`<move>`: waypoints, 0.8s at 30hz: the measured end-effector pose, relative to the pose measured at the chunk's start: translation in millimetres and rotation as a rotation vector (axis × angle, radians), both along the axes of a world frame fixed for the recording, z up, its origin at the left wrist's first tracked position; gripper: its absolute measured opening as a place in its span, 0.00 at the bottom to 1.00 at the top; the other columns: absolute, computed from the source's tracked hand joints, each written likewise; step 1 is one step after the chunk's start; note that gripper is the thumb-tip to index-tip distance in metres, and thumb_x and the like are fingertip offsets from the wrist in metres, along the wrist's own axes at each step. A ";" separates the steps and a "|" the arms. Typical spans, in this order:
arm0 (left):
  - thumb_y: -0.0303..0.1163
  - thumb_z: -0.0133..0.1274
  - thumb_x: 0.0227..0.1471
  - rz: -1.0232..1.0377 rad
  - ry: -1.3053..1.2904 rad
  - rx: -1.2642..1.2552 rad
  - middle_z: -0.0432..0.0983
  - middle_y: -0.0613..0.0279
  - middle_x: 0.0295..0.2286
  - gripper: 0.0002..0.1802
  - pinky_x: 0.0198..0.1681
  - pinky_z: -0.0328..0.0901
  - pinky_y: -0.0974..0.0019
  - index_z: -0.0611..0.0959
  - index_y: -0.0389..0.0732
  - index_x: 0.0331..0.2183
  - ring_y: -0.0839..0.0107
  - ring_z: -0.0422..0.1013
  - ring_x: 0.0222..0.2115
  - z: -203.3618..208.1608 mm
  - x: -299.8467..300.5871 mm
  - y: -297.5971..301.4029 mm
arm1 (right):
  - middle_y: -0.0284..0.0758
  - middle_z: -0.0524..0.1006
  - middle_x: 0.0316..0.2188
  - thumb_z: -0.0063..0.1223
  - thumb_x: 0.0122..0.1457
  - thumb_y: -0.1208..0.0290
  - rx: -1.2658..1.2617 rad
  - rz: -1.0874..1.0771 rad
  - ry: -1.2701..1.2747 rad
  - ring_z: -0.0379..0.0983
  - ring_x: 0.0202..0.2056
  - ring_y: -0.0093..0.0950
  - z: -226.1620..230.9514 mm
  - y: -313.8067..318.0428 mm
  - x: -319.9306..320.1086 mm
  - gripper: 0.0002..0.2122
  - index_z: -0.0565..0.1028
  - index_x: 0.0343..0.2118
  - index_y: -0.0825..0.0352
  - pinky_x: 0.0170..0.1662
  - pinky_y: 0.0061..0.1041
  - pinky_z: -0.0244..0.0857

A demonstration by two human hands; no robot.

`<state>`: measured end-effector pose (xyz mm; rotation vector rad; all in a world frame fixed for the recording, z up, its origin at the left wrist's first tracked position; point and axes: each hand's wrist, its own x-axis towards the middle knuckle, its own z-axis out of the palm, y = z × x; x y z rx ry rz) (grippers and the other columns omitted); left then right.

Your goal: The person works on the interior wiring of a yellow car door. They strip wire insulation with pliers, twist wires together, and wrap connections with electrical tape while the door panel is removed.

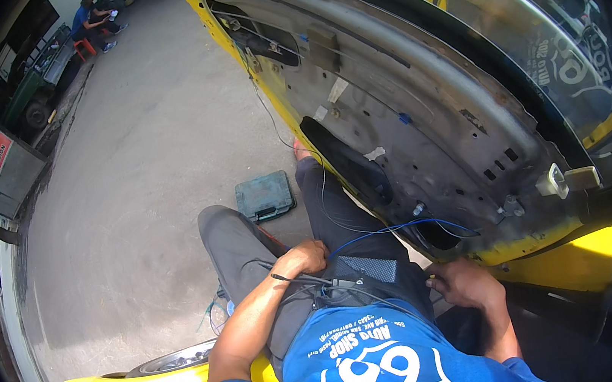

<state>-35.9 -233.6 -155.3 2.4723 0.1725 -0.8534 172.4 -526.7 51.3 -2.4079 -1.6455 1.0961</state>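
Head view: person seated beside stripped yellow car door (416, 93), inner metal panel bare. Left hand (303, 258) rests on lap, fingers clenched around black cable (309, 276). Blue wire (395, 230) runs from lap into lower door opening. Right hand (464, 282) low by door's bottom edge, fingers curled; cannot tell what they grasp. Teal tool case (265, 196) lies closed on concrete floor (143, 173), near knees.

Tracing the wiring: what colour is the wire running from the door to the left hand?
Blue wire, head view.
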 end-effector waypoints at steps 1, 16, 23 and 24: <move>0.43 0.52 0.61 0.142 0.008 -0.018 0.83 0.52 0.50 0.21 0.58 0.70 0.54 0.88 0.44 0.49 0.53 0.77 0.52 5.7 -4.3 5.8 | 0.45 0.85 0.41 0.57 0.65 0.67 0.064 0.032 0.000 0.81 0.47 0.45 9.5 16.3 -5.1 0.15 0.82 0.53 0.63 0.51 0.40 0.73; 0.38 0.64 0.62 0.874 -0.433 -0.937 0.81 0.64 0.25 0.24 0.26 0.75 0.74 0.79 0.35 0.54 0.78 0.78 0.22 191.7 -84.2 68.2 | 0.45 0.79 0.26 0.56 0.69 0.72 0.745 0.056 0.287 0.80 0.29 0.40 -12.3 207.2 -55.6 0.08 0.81 0.45 0.69 0.37 0.38 0.72; 0.37 0.61 0.64 1.061 -0.579 -0.718 0.78 0.67 0.24 0.20 0.26 0.70 0.78 0.82 0.35 0.53 0.81 0.77 0.23 171.7 -178.3 78.7 | 0.45 0.81 0.32 0.55 0.67 0.76 0.802 -0.178 0.079 0.80 0.33 0.40 -6.5 183.0 -9.8 0.09 0.80 0.48 0.68 0.41 0.36 0.73; 0.37 0.59 0.65 1.093 -0.600 -0.745 0.77 0.67 0.24 0.20 0.24 0.68 0.79 0.81 0.34 0.53 0.83 0.75 0.22 172.4 -184.6 75.1 | 0.44 0.81 0.36 0.55 0.66 0.77 0.726 -0.240 0.057 0.80 0.36 0.41 -6.6 182.4 -13.7 0.11 0.80 0.50 0.67 0.44 0.36 0.74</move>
